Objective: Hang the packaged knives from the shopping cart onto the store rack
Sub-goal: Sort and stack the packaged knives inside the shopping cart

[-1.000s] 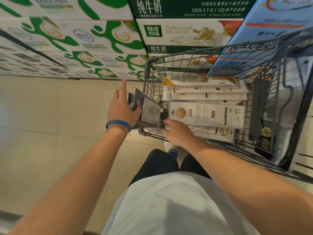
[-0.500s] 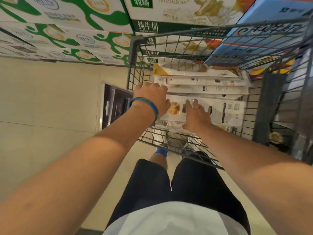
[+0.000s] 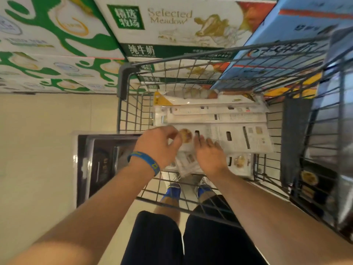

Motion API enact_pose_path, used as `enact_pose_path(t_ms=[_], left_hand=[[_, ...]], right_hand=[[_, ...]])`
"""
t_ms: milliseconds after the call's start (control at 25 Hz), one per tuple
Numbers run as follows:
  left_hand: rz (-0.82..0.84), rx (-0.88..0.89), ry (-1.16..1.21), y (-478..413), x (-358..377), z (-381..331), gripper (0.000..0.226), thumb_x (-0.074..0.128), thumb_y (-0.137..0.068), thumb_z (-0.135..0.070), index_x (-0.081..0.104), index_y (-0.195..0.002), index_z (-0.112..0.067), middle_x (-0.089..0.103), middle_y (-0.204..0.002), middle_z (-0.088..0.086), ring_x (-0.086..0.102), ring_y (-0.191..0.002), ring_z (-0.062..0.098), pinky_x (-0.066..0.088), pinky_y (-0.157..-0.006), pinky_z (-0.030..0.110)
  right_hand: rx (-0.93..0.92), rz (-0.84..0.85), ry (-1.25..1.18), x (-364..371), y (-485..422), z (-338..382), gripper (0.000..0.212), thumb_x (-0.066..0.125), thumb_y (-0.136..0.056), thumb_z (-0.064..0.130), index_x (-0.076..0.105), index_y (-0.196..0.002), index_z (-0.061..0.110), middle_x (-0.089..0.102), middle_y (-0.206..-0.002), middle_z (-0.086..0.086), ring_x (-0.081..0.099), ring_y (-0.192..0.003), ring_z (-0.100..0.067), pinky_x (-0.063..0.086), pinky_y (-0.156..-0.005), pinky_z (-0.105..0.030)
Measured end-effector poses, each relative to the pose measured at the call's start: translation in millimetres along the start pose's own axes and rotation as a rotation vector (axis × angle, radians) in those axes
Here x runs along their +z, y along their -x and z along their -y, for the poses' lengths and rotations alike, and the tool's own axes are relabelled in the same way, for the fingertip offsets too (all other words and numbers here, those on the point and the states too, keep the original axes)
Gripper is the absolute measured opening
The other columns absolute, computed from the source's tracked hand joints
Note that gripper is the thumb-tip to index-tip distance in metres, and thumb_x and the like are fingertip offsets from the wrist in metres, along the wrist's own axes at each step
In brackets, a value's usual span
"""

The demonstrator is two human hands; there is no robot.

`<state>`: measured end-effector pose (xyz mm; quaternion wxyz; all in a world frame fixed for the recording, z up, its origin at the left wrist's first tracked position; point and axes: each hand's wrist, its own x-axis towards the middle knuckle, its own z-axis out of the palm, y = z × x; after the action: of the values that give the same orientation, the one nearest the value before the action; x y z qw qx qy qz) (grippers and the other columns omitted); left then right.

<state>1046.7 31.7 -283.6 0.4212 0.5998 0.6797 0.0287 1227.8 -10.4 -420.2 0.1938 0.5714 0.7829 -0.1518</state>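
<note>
A wire shopping cart stands in front of me with several white packaged knives stacked flat in its basket. The topmost white knife package lies across the near part of the stack. My left hand, with a blue wristband, pinches the left end of that package with curled fingers. My right hand rests on the same package just to the right, fingers straight. More white packages lie behind it, and another lies under it. No store rack is in view.
Dark packages lie on the beige floor against the cart's left side. Stacked milk cartons and blue boxes form a wall beyond the cart. A dark flap stands inside the cart's right side. My feet show through the basket mesh.
One second ago my left hand held the dark packages; they now lie beside the cart. Both hands have moved into the basket onto the top white package.
</note>
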Motion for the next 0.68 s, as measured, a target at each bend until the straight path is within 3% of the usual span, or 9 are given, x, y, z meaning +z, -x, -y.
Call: enact_pose_path(t_ms=[80, 160, 280, 360, 440, 520, 600, 680], left_hand=[[-0.108, -0.138, 0.287, -10, 12, 2, 0.015, 0.057, -0.095, -0.028, 0.071, -0.099, -0.025, 0.074, -0.096, -0.004, 0.067, -0.091, 0.021, 0.055, -0.082, 0.034], [-0.256, -0.29, 0.666, -19, 24, 6, 0.015, 0.055, -0.095, -0.017, 0.069, -0.097, -0.023, 0.072, -0.1, -0.002, 0.066, -0.096, 0.023, 0.056, -0.084, 0.038], [-0.412, -0.423, 1.142, -26, 33, 6, 0.018, 0.052, -0.098, -0.011, 0.061, -0.098, -0.027, 0.065, -0.101, -0.004, 0.061, -0.098, 0.017, 0.052, -0.074, 0.026], [-0.341, -0.48, 1.313, -27, 39, 7, 0.02, 0.05, -0.1, -0.014, 0.057, -0.113, -0.027, 0.062, -0.11, -0.003, 0.061, -0.101, 0.011, 0.05, -0.079, 0.024], [-0.169, -0.455, 1.379, -26, 45, 3, 0.031, 0.049, -0.1, -0.013, 0.051, -0.128, -0.027, 0.062, -0.121, -0.001, 0.061, -0.107, 0.008, 0.049, -0.093, 0.03], [0.014, -0.322, 1.272, -28, 47, -6, 0.044, 0.06, -0.092, -0.016, 0.052, -0.134, -0.023, 0.064, -0.13, 0.004, 0.06, -0.12, 0.015, 0.044, -0.107, 0.037], [0.133, -0.129, 1.124, -31, 45, -16, 0.049, 0.075, -0.076, -0.028, 0.064, -0.123, -0.019, 0.071, -0.121, 0.003, 0.064, -0.117, 0.017, 0.05, -0.102, 0.036], [0.096, -0.09, 1.038, -36, 38, -28, 0.034, 0.083, -0.075, -0.029, 0.072, -0.106, -0.022, 0.075, -0.104, -0.001, 0.068, -0.102, 0.018, 0.053, -0.099, 0.046]], right_hand=[[0.017, -0.097, -0.04, -21, 1, -10, 0.042, 0.059, -0.094, 0.011, 0.062, -0.136, 0.007, 0.073, -0.114, -0.01, 0.072, -0.094, -0.026, 0.059, -0.079, -0.038], [0.102, -0.121, -0.181, -48, 1, -22, 0.027, 0.061, -0.093, 0.013, 0.074, -0.116, 0.015, 0.076, -0.095, -0.004, 0.069, -0.084, -0.023, 0.055, -0.081, -0.035], [0.286, -0.341, -0.498, -91, 4, -35, 0.022, 0.052, -0.098, 0.017, 0.074, -0.098, 0.015, 0.067, -0.083, 0.003, 0.058, -0.082, -0.02, 0.047, -0.093, -0.042], [0.379, -0.537, -0.701, -114, 9, -39, 0.022, 0.047, -0.096, 0.014, 0.067, -0.089, 0.013, 0.057, -0.081, 0.008, 0.053, -0.082, -0.019, 0.046, -0.086, -0.043], [0.513, -0.562, -1.044, -135, 5, -42, 0.024, 0.04, -0.093, 0.018, 0.061, -0.082, 0.018, 0.056, -0.077, 0.009, 0.056, -0.078, -0.017, 0.045, -0.073, -0.037], [0.555, -0.521, -1.367, -152, -6, -43, 0.025, 0.036, -0.088, 0.021, 0.058, -0.076, 0.021, 0.059, -0.073, 0.01, 0.054, -0.071, -0.008, 0.043, -0.067, -0.029], [0.518, -0.509, -1.527, -162, -13, -42, 0.029, 0.036, -0.088, 0.018, 0.063, -0.08, 0.023, 0.066, -0.075, 0.011, 0.058, -0.074, -0.002, 0.044, -0.07, -0.023], [0.459, -0.478, -1.561, -163, -15, -42, 0.037, 0.035, -0.098, 0.018, 0.069, -0.104, 0.031, 0.071, -0.097, 0.02, 0.062, -0.092, 0.007, 0.049, -0.083, -0.022]])
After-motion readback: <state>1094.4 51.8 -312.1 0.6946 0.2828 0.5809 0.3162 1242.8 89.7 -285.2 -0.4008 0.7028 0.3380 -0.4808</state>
